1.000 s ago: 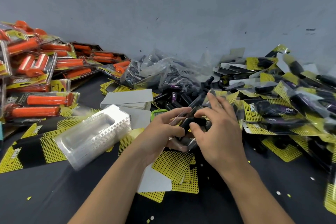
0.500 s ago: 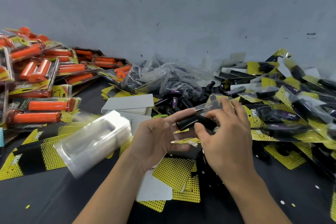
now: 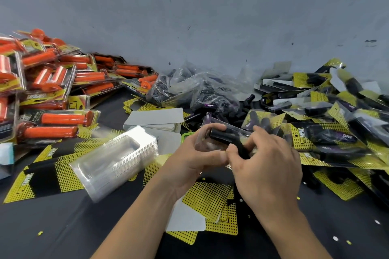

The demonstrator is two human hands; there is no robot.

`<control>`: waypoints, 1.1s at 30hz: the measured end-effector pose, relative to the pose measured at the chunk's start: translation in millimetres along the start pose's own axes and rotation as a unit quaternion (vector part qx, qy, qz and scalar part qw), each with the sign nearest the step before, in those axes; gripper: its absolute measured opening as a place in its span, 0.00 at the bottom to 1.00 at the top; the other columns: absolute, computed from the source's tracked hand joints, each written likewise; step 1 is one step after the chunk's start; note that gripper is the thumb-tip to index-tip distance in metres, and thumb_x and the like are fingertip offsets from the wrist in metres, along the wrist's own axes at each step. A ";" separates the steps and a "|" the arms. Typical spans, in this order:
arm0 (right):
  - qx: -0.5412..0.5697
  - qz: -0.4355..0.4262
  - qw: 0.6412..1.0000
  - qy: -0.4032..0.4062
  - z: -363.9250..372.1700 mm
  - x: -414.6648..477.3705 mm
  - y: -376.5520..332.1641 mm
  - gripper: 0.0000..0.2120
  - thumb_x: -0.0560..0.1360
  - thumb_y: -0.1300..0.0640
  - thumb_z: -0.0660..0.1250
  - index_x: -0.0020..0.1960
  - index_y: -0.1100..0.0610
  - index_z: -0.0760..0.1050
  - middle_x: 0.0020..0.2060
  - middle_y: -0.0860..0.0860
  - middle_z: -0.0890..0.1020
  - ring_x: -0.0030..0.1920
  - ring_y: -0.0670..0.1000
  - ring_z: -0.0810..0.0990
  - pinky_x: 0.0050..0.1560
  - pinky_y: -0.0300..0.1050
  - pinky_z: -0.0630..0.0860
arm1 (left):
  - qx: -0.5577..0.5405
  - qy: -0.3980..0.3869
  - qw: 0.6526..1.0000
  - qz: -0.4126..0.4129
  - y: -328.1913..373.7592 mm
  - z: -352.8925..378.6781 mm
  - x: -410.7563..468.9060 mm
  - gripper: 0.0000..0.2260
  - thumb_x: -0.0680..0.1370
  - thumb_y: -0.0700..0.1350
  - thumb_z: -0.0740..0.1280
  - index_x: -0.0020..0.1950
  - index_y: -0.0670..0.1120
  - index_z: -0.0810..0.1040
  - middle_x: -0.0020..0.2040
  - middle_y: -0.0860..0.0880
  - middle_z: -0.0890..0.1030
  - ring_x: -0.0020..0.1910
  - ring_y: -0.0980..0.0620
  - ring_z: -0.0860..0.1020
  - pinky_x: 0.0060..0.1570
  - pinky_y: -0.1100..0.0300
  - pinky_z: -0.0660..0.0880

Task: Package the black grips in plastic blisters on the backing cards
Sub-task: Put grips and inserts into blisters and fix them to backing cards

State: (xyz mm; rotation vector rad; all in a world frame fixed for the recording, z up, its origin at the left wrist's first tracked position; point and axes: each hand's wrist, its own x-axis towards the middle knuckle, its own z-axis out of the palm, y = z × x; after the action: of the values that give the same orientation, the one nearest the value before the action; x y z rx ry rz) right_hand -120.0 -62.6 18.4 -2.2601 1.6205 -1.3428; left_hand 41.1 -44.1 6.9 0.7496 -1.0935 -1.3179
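1. Black grip (image 3: 226,137) sits btwn both hands, above the backing cards (image 3: 207,197). R hand (image 3: 265,166) pinches its 4 o'clock end, L hand (image 3: 189,162) curls round the clear blister (image 3: 203,143)
2. I judge the grip light, rubbery, tacky: hold mid-barrel. Blister thin, flexy: hold by rim
3. Long axis runs 10–4 o'clock, far end toward blister

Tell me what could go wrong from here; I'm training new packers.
The black grip, pinched by the right hand, is held in the air at the clear blister in the left hand, so it could slip and drop. The left forearm lies close to the tipped blister stack and might knock it.
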 end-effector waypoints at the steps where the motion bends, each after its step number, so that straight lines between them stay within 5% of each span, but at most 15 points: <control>1: -0.007 -0.005 1.000 -0.003 -0.4 -0.6 -0.9 0.15 0.70 0.41 0.72 0.37 0.48 0.69 0.47 0.48 0.84 0.52 0.55 0.79 0.56 0.55 0.71 | -0.006 0.010 1.000 0.008 0.5 0.5 0.2 0.25 0.69 0.32 0.76 0.64 0.48 0.81 0.65 0.38 0.81 0.60 0.38 0.79 0.60 0.45 0.78; 7: -0.016 -0.007 1.000 -0.017 6.1 -4.8 -2.6 0.14 0.70 0.41 0.70 0.34 0.49 0.72 0.60 0.50 0.85 0.59 0.53 0.80 0.64 0.54 0.65 | -0.029 0.080 0.996 -0.034 5.6 -4.5 1.3 0.21 0.74 0.38 0.71 0.67 0.42 0.78 0.60 0.40 0.84 0.55 0.46 0.84 0.46 0.55 0.84; 11: 0.139 0.003 0.989 0.041 6.4 -3.1 -1.3 0.09 0.76 0.46 0.73 0.46 0.51 0.81 0.63 0.50 0.83 0.65 0.51 0.77 0.68 0.52 0.67 | -0.079 0.153 0.984 -0.052 8.5 -7.7 1.9 0.19 0.73 0.44 0.72 0.63 0.41 0.81 0.57 0.39 0.85 0.50 0.48 0.83 0.34 0.61 0.79; 15: 0.305 0.067 0.947 0.071 -11.2 8.8 4.5 0.09 0.78 0.40 0.68 0.52 0.44 0.78 0.45 0.42 0.85 0.46 0.41 0.83 0.45 0.36 0.79 | -0.048 0.260 0.961 -0.080 8.8 -17.9 5.0 0.19 0.80 0.57 0.64 0.54 0.43 0.85 0.46 0.40 0.85 0.36 0.49 0.80 0.25 0.64 0.72; 21: 0.298 -0.026 0.939 -0.170 -15.0 18.9 16.0 0.13 0.71 0.57 0.79 0.48 0.38 0.85 0.42 0.38 0.86 0.44 0.42 0.84 0.41 0.33 0.78 | 0.107 0.237 0.955 -0.145 3.7 -16.9 8.6 0.32 0.82 0.69 0.54 0.41 0.49 0.88 0.36 0.39 0.84 0.25 0.50 0.74 0.25 0.64 0.69; 26: 0.341 -0.059 0.885 -0.312 -6.6 15.9 11.5 0.13 0.75 0.63 0.75 0.51 0.45 0.85 0.55 0.35 0.85 0.60 0.38 0.81 0.62 0.43 0.77 | 0.134 0.150 0.966 -0.165 -2.1 -11.6 8.8 0.27 0.81 0.68 0.57 0.47 0.52 0.89 0.42 0.43 0.86 0.40 0.46 0.84 0.47 0.53 0.79; 28: 0.298 -0.081 0.920 -0.242 1.9 9.2 8.3 0.12 0.73 0.61 0.77 0.48 0.44 0.85 0.55 0.30 0.83 0.63 0.39 0.78 0.65 0.44 0.74 | 0.090 0.124 0.974 -0.168 -1.5 -11.2 9.1 0.30 0.81 0.69 0.56 0.58 0.48 0.87 0.46 0.42 0.86 0.45 0.45 0.84 0.54 0.50 0.77; 31: 0.257 -0.087 0.954 -0.129 11.8 -0.1 4.4 0.13 0.70 0.62 0.79 0.44 0.44 0.84 0.49 0.32 0.81 0.60 0.44 0.78 0.54 0.34 0.76 | 0.062 0.062 0.981 -0.174 1.3 -6.6 6.2 0.31 0.83 0.67 0.53 0.71 0.47 0.78 0.59 0.39 0.84 0.59 0.42 0.83 0.61 0.46 0.77; 33: 0.235 -0.101 0.963 -0.088 15.5 -2.8 4.6 0.12 0.70 0.63 0.80 0.47 0.47 0.85 0.48 0.35 0.79 0.58 0.46 0.78 0.51 0.37 0.78 | 0.103 0.030 0.981 -0.164 4.5 0.4 7.4 0.22 0.86 0.54 0.59 0.77 0.46 0.73 0.70 0.38 0.78 0.69 0.39 0.77 0.67 0.45 0.74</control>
State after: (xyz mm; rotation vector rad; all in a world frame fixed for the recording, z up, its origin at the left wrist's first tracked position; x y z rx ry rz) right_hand -113.4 -68.9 4.8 -2.2066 0.9133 -1.3423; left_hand 41.8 -50.6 12.6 1.1559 -1.1009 -1.4577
